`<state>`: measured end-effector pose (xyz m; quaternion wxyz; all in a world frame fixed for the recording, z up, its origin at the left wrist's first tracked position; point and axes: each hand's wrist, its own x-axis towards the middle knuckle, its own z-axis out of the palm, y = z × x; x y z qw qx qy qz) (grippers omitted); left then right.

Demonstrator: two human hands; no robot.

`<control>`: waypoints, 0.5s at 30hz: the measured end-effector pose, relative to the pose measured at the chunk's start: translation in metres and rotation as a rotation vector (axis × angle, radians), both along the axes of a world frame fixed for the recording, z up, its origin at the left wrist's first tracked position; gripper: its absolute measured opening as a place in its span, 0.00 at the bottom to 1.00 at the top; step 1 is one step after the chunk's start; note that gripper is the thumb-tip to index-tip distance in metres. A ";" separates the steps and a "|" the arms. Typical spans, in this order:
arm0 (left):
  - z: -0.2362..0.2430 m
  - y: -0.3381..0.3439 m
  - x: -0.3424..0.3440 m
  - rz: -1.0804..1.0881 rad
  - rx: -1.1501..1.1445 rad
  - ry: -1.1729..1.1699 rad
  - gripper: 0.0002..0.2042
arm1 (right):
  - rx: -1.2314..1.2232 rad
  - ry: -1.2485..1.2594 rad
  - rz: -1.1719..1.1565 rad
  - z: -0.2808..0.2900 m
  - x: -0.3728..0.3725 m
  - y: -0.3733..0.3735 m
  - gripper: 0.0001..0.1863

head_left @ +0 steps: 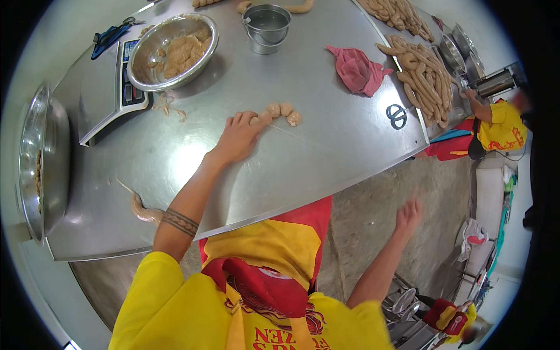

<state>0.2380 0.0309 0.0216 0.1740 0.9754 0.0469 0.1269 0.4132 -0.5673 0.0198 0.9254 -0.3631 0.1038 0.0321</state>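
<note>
My left hand (238, 139) rests on the steel table (280, 192), its fingers curled over one end of a short chain of pale sausage links (285, 109). The links bend in a curve to the right of my fingertips. From beside them a thin pale line, maybe a string, runs toward the lower right; where it ends I cannot see. My right hand (409, 213) is raised beyond the table's near edge, over the floor. It is slightly blurred, with the fingers drawn together; what it holds, if anything, does not show. Another sausage piece (143, 211) lies near my left forearm.
A steel bowl of ground meat (184, 55) sits on a scale (111, 105). Around the table are a metal bucket (266, 26), a pink cloth (359, 70), dark scissors (396, 116), piled sausages (420, 76) and a large basin (44, 163). A co-worker (496, 128) stands at the right.
</note>
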 end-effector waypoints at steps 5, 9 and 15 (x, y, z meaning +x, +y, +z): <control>-0.001 0.006 -0.018 0.273 -0.702 -0.019 0.39 | -2.378 -0.429 0.797 0.036 0.070 0.314 0.34; -0.009 -0.002 -0.018 0.341 -0.716 -0.163 0.38 | -2.128 -1.159 0.834 0.034 -0.067 0.489 0.17; -0.016 0.005 -0.010 0.466 -0.756 -0.070 0.19 | -1.361 -0.912 1.230 0.061 -0.179 0.306 0.56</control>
